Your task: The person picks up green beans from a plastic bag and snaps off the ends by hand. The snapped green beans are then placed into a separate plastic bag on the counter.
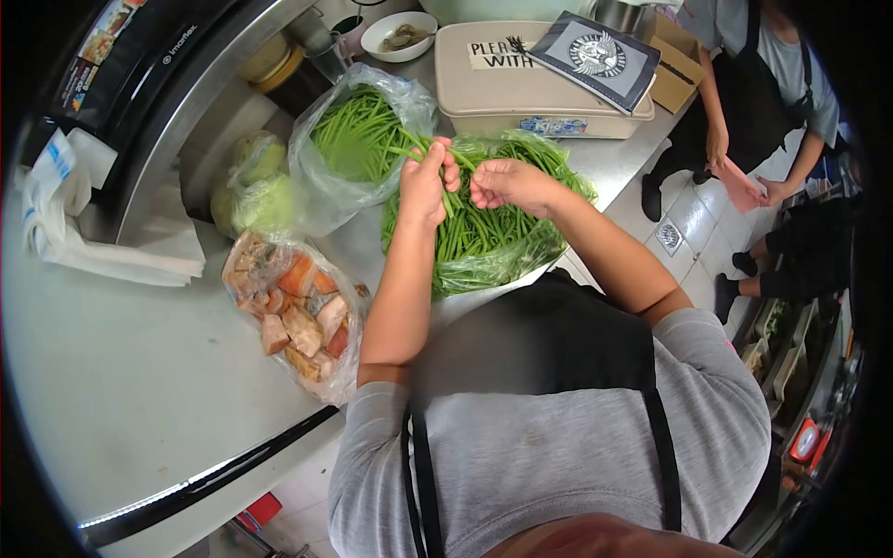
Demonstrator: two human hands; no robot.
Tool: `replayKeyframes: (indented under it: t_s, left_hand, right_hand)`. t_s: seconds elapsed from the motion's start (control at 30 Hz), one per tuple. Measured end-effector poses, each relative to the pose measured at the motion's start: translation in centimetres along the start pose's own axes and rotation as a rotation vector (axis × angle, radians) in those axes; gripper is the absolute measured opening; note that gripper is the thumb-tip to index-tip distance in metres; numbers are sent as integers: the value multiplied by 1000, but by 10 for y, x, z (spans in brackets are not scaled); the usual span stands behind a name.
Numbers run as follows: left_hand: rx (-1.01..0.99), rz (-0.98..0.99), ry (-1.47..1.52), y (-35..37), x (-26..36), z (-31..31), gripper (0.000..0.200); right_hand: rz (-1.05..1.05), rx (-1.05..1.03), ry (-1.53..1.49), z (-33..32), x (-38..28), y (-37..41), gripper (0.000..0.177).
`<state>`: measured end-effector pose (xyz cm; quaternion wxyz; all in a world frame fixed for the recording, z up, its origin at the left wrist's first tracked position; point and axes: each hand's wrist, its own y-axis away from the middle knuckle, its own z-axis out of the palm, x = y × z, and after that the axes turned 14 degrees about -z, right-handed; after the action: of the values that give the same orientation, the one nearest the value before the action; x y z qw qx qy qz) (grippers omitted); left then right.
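Observation:
My left hand (430,181) is closed around a few green beans, whose ends stick out above and below the fist. Close beside it, my right hand (507,186) has its fingertips pinched at the end of one of these beans. Under both hands lies a large heap of green beans (484,232) in an opened clear plastic bag (502,270). Just left of my left hand, a second clear bag (321,191) holds more green beans (358,135).
Left are a bag of chopped meat pieces (302,321) and a wrapped cabbage (256,191). Behind stand a lidded beige bin (474,79) with a notebook (595,60) on top, a white bowl (379,35) and a cardboard box (674,65). At right, another person (758,84) holds pink paper (741,189).

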<state>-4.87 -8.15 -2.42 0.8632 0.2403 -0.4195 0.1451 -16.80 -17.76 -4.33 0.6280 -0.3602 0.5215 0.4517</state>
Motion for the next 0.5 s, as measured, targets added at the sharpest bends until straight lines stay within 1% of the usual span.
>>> replayKeyframes:
  t_s: [0.03,0.07,0.13,0.17,0.23,0.27,0.37,0.4,0.5]
  left_hand:
    - [0,10,12,1,-1,1,12]
    - [0,21,24,1,-1,2,12]
    - [-41,33,-269,8,-1,6,13]
    - [-61,39,-415,10,-1,8,13]
    - [-101,58,-427,15,0,10,13]
    - [-122,68,-434,15,0,11,13]
    - [181,180,-337,7,4,-2,12]
    - [206,188,-253,2,4,-8,11]
    - [251,284,-439,-10,-3,-20,11]
  right_hand:
    - [-5,-16,-100,0,4,-1,25]
    - [-72,-21,186,-1,5,-2,22]
    - [-203,-30,758,-1,5,-5,17]
    - [-203,-15,995,0,4,-5,15]
    - [-197,17,1467,5,-3,-4,11]
    - [4,-73,1500,2,-4,-6,13]
    - [-116,168,1601,-18,17,-8,15]
    - [-50,147,1563,-17,13,-10,17]
    - [-201,123,1605,-18,22,-18,15]
